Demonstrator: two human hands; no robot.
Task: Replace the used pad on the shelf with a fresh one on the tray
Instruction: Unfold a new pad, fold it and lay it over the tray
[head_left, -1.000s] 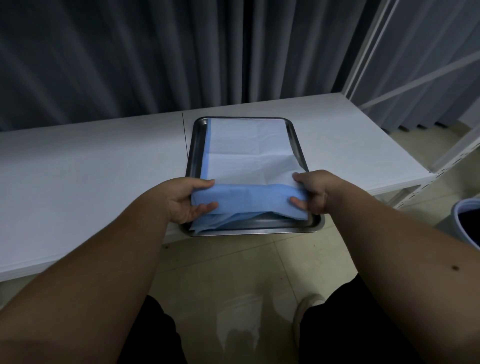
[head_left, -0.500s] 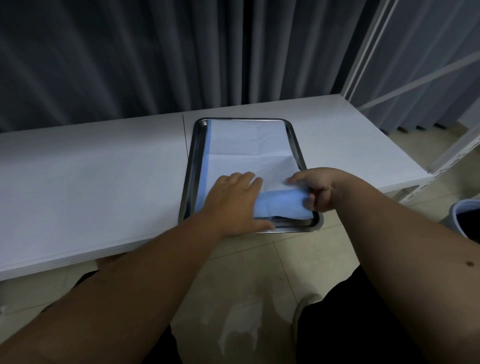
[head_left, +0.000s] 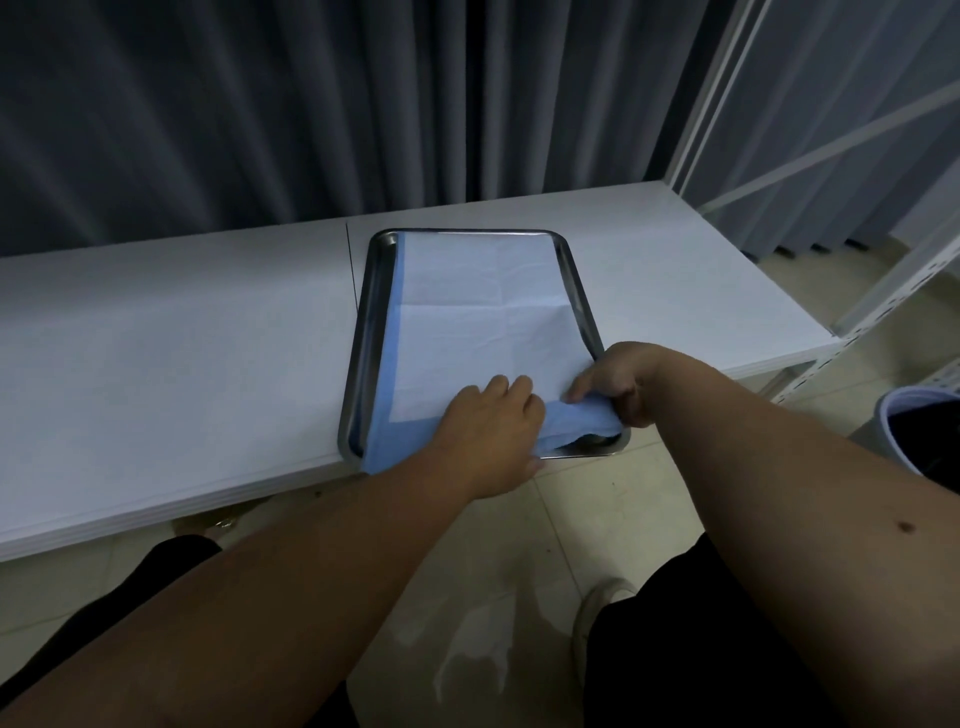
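- A steel tray (head_left: 370, 332) is set at the front edge of the white shelf (head_left: 176, 343), with a pad (head_left: 483, 306) spread inside it, white face up, blue at its borders.
- The pad's near edge is pressed flat by the left hand (head_left: 485, 431), fingers extended.
- The pad's bunched blue near-right corner is pinched by the right hand (head_left: 621, 382), fingers curled round it.

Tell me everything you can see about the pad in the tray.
The pad is thin and creased, white on top with a blue edge, lying mostly flat in the metal tray. Its near blue edge is bunched and hangs over the rim. The left hand presses it flat; the right hand pinches the bunched corner.
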